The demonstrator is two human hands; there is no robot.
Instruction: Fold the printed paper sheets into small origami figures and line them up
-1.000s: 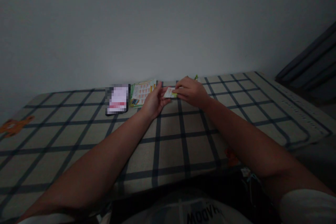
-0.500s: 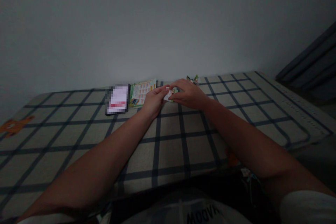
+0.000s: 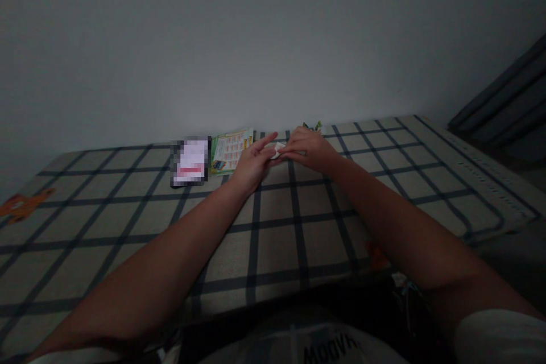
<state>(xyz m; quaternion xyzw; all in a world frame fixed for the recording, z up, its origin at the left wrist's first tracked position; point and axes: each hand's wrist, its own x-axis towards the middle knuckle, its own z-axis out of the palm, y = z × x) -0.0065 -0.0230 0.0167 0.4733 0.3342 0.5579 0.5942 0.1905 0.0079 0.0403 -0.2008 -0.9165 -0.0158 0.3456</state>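
A small white piece of paper point(image 3: 278, 151) is held between my two hands above the checked cloth. My right hand point(image 3: 310, 149) pinches it from the right with thumb and fingertips. From the left, the fingers of my left hand point(image 3: 252, 166) hold its other side, with the thumb raised away from it. Fingers cover part of the paper, and its print is too small to read. Just left of my left hand lies a printed sheet point(image 3: 232, 149) with green edges. Small green and white scraps point(image 3: 314, 126) show behind my right hand.
A phone-like device point(image 3: 191, 160) with a blurred screen lies left of the printed sheet. The checked cloth point(image 3: 273, 244) covers the table, which meets a plain wall point(image 3: 273, 40). An orange figure point(image 3: 25, 205) is at the far left, a dark curtain point(image 3: 512, 102) at the right.
The paper showed coloured print before; now a mostly white, smaller part shows. My left thumb has lifted off it, and my right fingers have closed together on it.
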